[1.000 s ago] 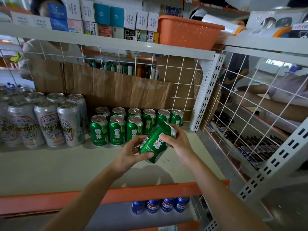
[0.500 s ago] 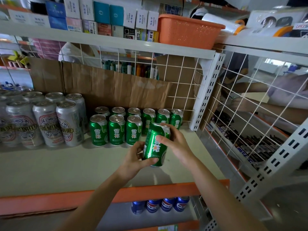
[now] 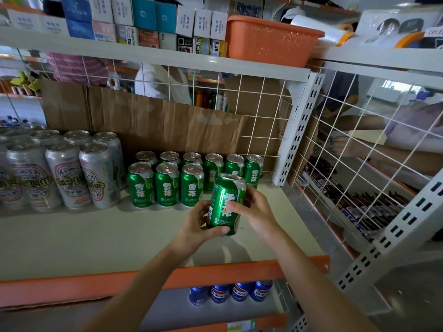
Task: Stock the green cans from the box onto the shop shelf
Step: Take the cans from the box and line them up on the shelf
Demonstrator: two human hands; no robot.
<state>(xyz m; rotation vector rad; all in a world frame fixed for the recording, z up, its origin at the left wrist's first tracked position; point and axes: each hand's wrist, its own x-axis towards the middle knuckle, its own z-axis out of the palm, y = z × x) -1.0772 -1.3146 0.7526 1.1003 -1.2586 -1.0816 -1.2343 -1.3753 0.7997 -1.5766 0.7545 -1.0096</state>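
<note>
Nine green cans (image 3: 167, 185) stand upright on the shelf (image 3: 96, 236), six in the back row and three in the front row, the front three closing off the left part of the back row. A tenth green can, the held can (image 3: 225, 204), is gripped in both hands just in front of the right part of the back row and just right of the third front-row can. It is nearly upright, its top tipped slightly toward the back.

The left hand (image 3: 199, 226) wraps the lower part of the held can, fingers curled round the left side and thumb laid across the front near the base. The right hand (image 3: 256, 212) clasps the right side, thumb pressed across the label at mid-height, fingers out of sight behind the can. Whether the base touches the shelf cannot be determined; a shadow lies on the board below the hands.

Taller silver cans (image 3: 64, 173) stand to the left of the green group, close beside it. A cardboard sheet (image 3: 155, 123) lines the white wire mesh (image 3: 263, 104) behind the cans. An orange basket (image 3: 268, 39) and small boxes (image 3: 143, 20) occupy the upper shelf. Blue cans (image 3: 230, 291) stand on the level below the orange front edge (image 3: 119, 281).
</note>
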